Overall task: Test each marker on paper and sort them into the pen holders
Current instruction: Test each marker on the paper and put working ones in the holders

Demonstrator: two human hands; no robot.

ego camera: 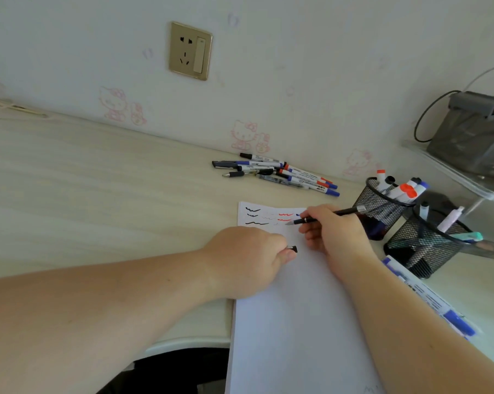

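Note:
A white paper sheet (294, 314) lies on the desk, with black, red and blue test squiggles near its far edge. My right hand (332, 231) grips a slim black pen (325, 216), its tip touching the paper beside the red marks. My left hand (244, 260) rests on the sheet's left edge and pinches a small black cap (292, 248). A pile of several markers and pens (277, 173) lies beyond the paper by the wall. Two black mesh pen holders stand at the right: the far holder (379, 206) holds several markers, the near holder (423, 247) holds a few.
A blue-capped marker (430, 297) lies on the desk right of the paper, under my right forearm's side. A clear shelf (456, 172) carries a grey box with a cable at the far right. A wall socket (190, 51) sits above the desk.

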